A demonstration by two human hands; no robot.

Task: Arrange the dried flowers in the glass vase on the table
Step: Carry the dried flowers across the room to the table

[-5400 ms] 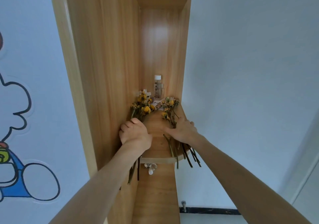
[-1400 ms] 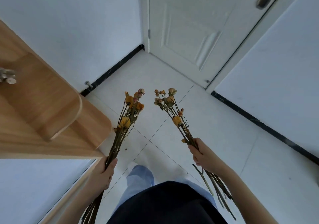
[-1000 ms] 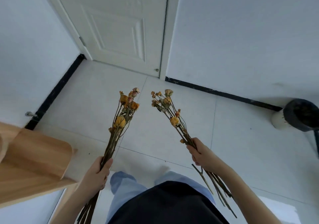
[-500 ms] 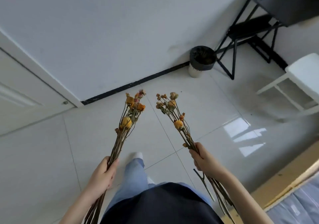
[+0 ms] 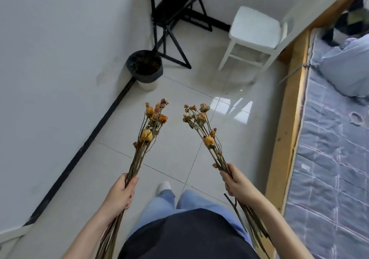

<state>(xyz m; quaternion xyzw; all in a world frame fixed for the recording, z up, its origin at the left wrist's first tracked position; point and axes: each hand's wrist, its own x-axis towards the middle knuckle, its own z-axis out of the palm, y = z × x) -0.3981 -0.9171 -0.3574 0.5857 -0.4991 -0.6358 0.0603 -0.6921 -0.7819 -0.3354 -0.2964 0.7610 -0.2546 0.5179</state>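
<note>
Standing on pale glossy floor tiles (image 5: 175,153), a person holds two bunches of dried flowers, one per hand. The left hand (image 5: 119,194) has its grip closed round the stems of the left bunch of dried yellow-orange flowers (image 5: 151,123), thumb lying up along the stems, heads pointing far and slightly right. The right hand (image 5: 236,183) has its grip wrapped round the stems of the right bunch of dried orange-beige flowers (image 5: 201,123), heads leaning far-left, cut ends trailing near past the wrist. The bunches are apart, heads near each other, held over the floor in front of the body. Blue jeans (image 5: 165,200) and dark top (image 5: 185,236) near centre, white shoe toe (image 5: 164,185) between the hands. Far left, a round black-lined waste bin (image 5: 144,67) sits against the white wall (image 5: 60,59). Just beyond it is a black metal-frame bench (image 5: 175,19), mostly legs showing. White square stool (image 5: 254,25) to its right. Wooden-framed bed (image 5: 285,129) with a grey-blue quilted mattress (image 5: 329,159) runs along the right edge.
</note>
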